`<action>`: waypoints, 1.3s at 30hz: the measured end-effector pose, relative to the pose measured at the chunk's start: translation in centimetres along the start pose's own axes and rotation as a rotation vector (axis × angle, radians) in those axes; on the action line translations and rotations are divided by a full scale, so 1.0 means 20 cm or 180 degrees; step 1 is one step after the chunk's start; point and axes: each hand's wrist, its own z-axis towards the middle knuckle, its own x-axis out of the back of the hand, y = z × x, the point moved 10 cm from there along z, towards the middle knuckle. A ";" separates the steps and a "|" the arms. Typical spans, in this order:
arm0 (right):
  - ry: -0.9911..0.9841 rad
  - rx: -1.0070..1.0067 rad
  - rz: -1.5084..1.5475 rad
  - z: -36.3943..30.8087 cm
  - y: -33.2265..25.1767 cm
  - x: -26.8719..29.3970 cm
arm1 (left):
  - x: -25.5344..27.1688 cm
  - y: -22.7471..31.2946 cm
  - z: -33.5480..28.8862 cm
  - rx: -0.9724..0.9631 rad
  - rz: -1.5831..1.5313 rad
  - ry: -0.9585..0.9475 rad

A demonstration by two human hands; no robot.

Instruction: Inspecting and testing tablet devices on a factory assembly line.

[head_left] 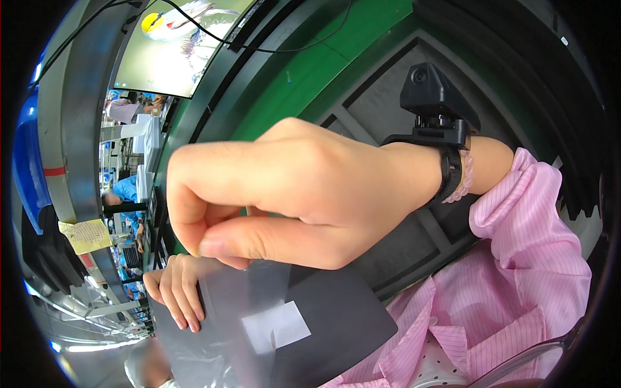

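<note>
My right hand reaches in from the right, large and close, with thumb and bent fingers pinched together. Clear plastic film runs up to its fingertips; the exact pinch point is partly hidden. Below it lies a flat dark grey sheet with rounded corners, bearing a white label. My left hand holds the sheet's far left edge, fingers over the face, thumb out of sight. On my right wrist sit a black strap-mounted camera and a pink bead bracelet.
A lit monitor stands at the upper left, with a black cable across it. Behind my right hand is a green work surface with a grey recessed tray. A yellow note hangs at left. Other people work farther off.
</note>
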 end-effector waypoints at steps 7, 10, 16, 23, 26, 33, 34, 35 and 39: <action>0.0305 -0.0687 0.0708 0.03 0.12 0.11 | 0.21 0.06 -0.14 -0.0130 0.0373 0.2124; 0.0483 -0.0976 0.0843 0.05 0.18 0.16 | 0.24 0.16 -0.20 -0.0076 0.0501 0.2705; 0.0773 -0.1035 0.0486 0.04 0.16 0.28 | 0.29 0.78 -0.51 0.0347 0.0436 0.3415; 0.1393 -0.0822 -0.0749 0.01 0.12 0.43 | 0.23 0.69 -0.48 0.0566 0.5650 0.3385; 0.1608 -0.0845 -0.0394 0.01 0.20 0.50 | 0.36 0.68 -0.59 -0.0153 0.3704 0.4614; 0.1646 -0.1523 -0.0156 -0.02 0.34 0.61 | 0.40 0.52 -0.51 0.0580 0.2113 0.3886; 0.1707 -0.1566 -0.0043 -0.03 0.37 0.62 | 0.39 0.47 -0.48 0.0583 0.1849 0.3810; 0.1679 -0.1574 -0.0049 -0.04 0.37 0.62 | 0.40 0.49 -0.50 0.0487 0.1495 0.3785; 0.1511 -0.1751 0.0511 -0.05 0.45 0.48 | 0.32 0.64 -0.52 0.0401 0.2177 0.3692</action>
